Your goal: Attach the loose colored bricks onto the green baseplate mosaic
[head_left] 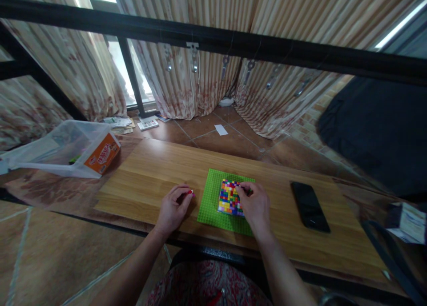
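Note:
A green studded baseplate (207,211) lies on the wooden board, with a block of many small multicoloured bricks (229,198) built up on it. My right hand (256,204) is over the block's right side, its fingers pinched at the top edge; whatever they hold is hidden. Left of the baseplate, my left hand (174,208) rests low over the board. Its thumb and forefinger pinch small toy bricks (191,192), red and pinkish with a white spot. The fingers of both hands are closed.
A black smartphone (309,206) lies right of the baseplate. A clear plastic bin (63,152) with an orange label stands at the far left. The board (147,172) lies on a low table. A dark metal bar (213,34) crosses ahead, before striped curtains (200,88).

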`<state>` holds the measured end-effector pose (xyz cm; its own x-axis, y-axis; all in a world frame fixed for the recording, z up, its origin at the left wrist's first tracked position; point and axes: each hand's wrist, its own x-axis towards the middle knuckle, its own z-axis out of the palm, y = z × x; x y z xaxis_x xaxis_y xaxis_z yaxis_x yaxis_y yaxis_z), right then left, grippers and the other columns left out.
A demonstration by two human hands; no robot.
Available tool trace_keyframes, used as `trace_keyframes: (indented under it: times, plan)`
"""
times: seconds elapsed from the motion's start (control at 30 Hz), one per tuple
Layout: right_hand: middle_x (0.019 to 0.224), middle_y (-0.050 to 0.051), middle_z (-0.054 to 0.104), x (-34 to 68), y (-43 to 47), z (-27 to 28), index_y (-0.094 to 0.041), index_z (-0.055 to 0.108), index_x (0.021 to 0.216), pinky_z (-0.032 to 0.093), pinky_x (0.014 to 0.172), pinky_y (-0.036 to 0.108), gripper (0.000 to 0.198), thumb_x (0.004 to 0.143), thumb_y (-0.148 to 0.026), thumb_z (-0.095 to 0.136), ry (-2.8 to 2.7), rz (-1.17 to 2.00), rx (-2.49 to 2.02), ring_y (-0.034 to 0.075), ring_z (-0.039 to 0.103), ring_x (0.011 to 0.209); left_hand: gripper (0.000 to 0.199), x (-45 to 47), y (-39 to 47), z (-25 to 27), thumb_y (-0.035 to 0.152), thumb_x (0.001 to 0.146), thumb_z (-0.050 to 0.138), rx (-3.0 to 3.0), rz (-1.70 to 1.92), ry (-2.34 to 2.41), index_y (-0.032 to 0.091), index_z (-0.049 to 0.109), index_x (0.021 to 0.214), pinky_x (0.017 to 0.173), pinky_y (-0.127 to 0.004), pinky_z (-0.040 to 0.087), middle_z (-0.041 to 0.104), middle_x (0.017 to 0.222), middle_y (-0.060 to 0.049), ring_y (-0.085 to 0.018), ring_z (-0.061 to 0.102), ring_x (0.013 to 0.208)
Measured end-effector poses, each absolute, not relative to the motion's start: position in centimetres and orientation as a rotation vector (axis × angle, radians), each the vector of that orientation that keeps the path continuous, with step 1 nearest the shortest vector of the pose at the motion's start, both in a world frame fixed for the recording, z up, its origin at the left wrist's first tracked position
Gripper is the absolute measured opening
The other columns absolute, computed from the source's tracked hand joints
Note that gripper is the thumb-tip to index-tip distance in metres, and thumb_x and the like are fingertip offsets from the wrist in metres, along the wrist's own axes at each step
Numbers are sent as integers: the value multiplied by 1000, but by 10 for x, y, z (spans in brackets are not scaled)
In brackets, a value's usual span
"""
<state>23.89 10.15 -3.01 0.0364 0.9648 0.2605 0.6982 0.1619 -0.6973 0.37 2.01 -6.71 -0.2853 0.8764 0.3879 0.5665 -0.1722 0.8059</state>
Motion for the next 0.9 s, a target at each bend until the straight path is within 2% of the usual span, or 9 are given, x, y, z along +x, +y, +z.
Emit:
trace_keyframes:
  times: [0.4,0.53,0.63,0.73,0.9]
  plan:
    - [80,6,64,240,105,-32,-19,72,83,46,70,33,28,81,-42,56,-1719,507,-1550,19,58,73,15,2,18,-66,29,89,59,1684,1482,1791,20,71,90,90,-36,54,70,101,-7,-19,66,96]
    - [85,8,67,243,93,-23,-19,72,88,47,72,34,31,85,-43,53,-1639,529,-1466,20,60,77,17,5,14,-58,28,90,57,1668,1530,1751,21,72,92,93,-37,52,70,102,-7,-20,64,100]
    - [92,7,68,240,71,-19,-21,72,90,48,77,34,29,89,-41,51,-1647,658,-1318,19,62,84,18,19,6,-49,29,90,56,1543,1575,1666,21,73,93,94,-36,50,70,102,-7,-20,63,100]
    - [97,5,69,231,45,-18,-24,71,92,49,81,33,24,91,-39,53,-1709,822,-1195,19,63,91,20,41,-1,-38,34,87,61,1275,1597,1511,20,73,90,89,-34,50,71,95,-6,-19,64,94]
    - [101,4,69,217,21,-8,-26,71,100,50,83,32,21,92,-36,54,-1810,943,-1079,17,63,94,28,71,-10,-22,43,83,66,812,1409,1152,17,74,86,77,-28,49,70,80,-3,-15,61,76]
